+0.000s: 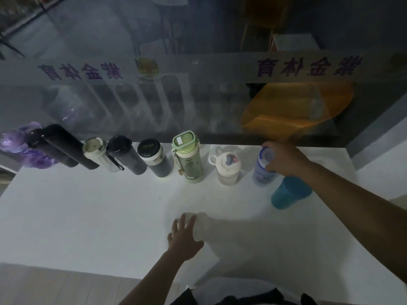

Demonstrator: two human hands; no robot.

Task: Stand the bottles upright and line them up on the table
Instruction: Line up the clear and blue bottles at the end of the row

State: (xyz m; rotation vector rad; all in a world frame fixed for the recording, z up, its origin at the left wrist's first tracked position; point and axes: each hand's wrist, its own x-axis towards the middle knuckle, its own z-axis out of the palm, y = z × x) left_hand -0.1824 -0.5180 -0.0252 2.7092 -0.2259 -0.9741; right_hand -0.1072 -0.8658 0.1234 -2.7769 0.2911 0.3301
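Several bottles stand upright in a row along the far edge of the white table (88, 216): a purple bottle (26, 148), a tall black one (66, 146), a clear white-lidded one (97, 154), a dark one (126, 155), a black-capped one (154, 158), a green one (188, 159) and a short frosted one (228, 169). My right hand (286, 158) grips the top of a white-and-blue bottle (262, 172), which stands upright at the right end of the row. A teal cup (290, 192) stands just in front of it under my wrist. My left hand (184, 237) hovers open over the table's middle.
A glass partition (198, 95) with purple lettering rises right behind the row. An orange translucent shape (297, 106) shows behind the glass at the right. The table's right edge (352, 164) lies close to the teal cup.
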